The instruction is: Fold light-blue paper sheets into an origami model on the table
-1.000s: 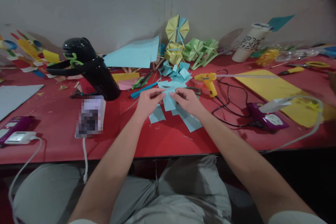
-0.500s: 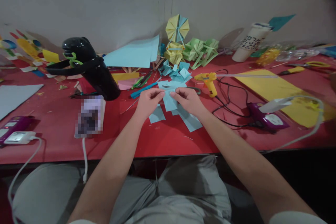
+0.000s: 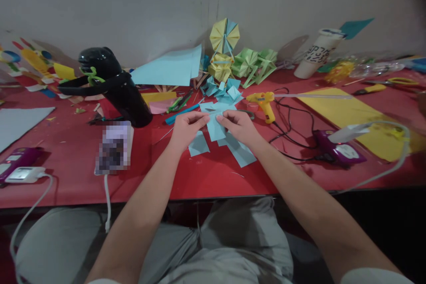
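Between the two hands is a small, matte blue paper piece [image 3: 216, 130], its flat lower part roughly four-sided. The left hand [image 3: 186, 129] pinches its upper edge narrowly, thumb against bent fingers; the right hand [image 3: 242, 128] pinches the other side the same way. Whether the edge is creased there is too small to tell.

Just nearer the body than the left fingertips lies a flat blue paper square [image 3: 199, 144]; on the right hand's near side, a longer blue strip [image 3: 242, 154] lies on the smooth red tabletop [image 3: 206, 182]. Left of the left hand is a slim blue rod [image 3: 175, 118]. Right of the right hand stands a yellow plastic glue gun [image 3: 266, 105], a translucent stick [image 3: 309, 96] in its back.

Beyond both hands are crumpled-looking, sharply folded blue pieces [image 3: 230, 91]. Further left of the left hand leans a glossy black bottle [image 3: 128, 102]. Farthest ahead, a pleated yellow-and-blue paper wheel [image 3: 223, 35] rises beside green fan-folded paper shapes [image 3: 254, 64].
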